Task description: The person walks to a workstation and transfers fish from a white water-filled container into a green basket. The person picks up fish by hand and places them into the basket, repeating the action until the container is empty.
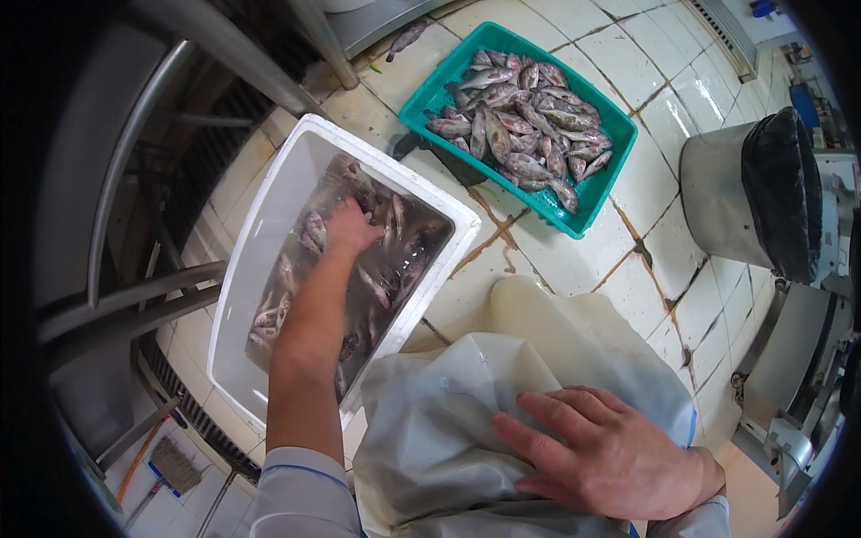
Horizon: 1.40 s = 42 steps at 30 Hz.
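My left hand (352,225) reaches into a white polystyrene foam box (259,235) that holds murky water and several whole fish (286,276). Its fingertips dip at the water beside a fish (358,178), and whether they grip anything is hidden. My right hand (588,450) rests on the pale waterproof apron (464,397) over my lap, fingers spread and holding nothing. Beyond the box, a green plastic crate (609,188) carries a heap of whole fish (514,128).
A single fish (407,40) lies on the cracked tile floor (672,107). A metal bin (716,195) with a black liner stands at right. Steel table legs (326,44) and a floor drain grate (195,420) border the left side, near a broom head (175,465).
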{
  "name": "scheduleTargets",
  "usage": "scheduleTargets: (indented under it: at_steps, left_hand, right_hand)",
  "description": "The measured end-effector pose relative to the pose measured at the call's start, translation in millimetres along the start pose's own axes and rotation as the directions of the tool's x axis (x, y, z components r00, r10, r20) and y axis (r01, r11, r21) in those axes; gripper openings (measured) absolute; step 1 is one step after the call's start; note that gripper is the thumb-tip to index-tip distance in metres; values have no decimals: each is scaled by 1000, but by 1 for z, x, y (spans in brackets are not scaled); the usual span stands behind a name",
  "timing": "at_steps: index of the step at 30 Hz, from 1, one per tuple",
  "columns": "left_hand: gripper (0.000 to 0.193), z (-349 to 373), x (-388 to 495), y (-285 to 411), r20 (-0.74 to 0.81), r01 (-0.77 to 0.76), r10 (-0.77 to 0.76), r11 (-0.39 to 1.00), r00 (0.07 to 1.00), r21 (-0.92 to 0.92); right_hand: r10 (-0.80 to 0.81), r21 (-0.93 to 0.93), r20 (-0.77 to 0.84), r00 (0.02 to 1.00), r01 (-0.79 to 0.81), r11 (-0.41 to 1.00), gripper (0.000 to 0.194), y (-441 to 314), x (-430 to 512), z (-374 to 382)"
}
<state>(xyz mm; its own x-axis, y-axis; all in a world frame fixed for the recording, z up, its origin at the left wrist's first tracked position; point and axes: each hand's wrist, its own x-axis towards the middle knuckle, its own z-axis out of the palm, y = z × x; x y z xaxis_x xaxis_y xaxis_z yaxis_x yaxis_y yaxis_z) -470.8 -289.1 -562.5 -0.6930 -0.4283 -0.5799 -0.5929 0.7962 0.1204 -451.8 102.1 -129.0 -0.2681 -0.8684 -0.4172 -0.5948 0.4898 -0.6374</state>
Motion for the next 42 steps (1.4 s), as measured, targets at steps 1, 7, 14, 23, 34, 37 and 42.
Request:
scheduleTargets:
  at_steps: [1,7,14,23,34,37,42]
  left_hand:
    - [101,1,-1,1,16,21,-21,1000,1000,-14]
    - [118,12,-15,7,-117,50,-69,986,991,-156]
    - [120,19,-6,-2,-117,63,-89,976,989,-208]
    - [73,23,-9,-51,7,29,-44,516,999,-856]
    - [32,-22,-86,-98,222,224,-89,21,971,-974]
    - [33,-39,-102,-96,253,255,-104,12,962,-967]
    - [36,-101,-136,-28,177,176,-101,-25,979,-984]
  right_hand:
    - [2,-7,-1,1000,-2,1000,66,0,0,1]
    - [5,-26,15,1000,-5,1000,65,-1,-2,4]
    - [15,-18,23,1000,-15,1000,66,-1,-5,2]
    - [-12,-12,7,1000,12,1000,66,0,-7,0]
    - [-35,-8,-22,999,35,999,66,2,-11,-2]
    - [-43,-6,-19,999,43,999,66,2,-11,-2]
    - [-46,-14,-13,999,46,999,65,0,-10,-1]
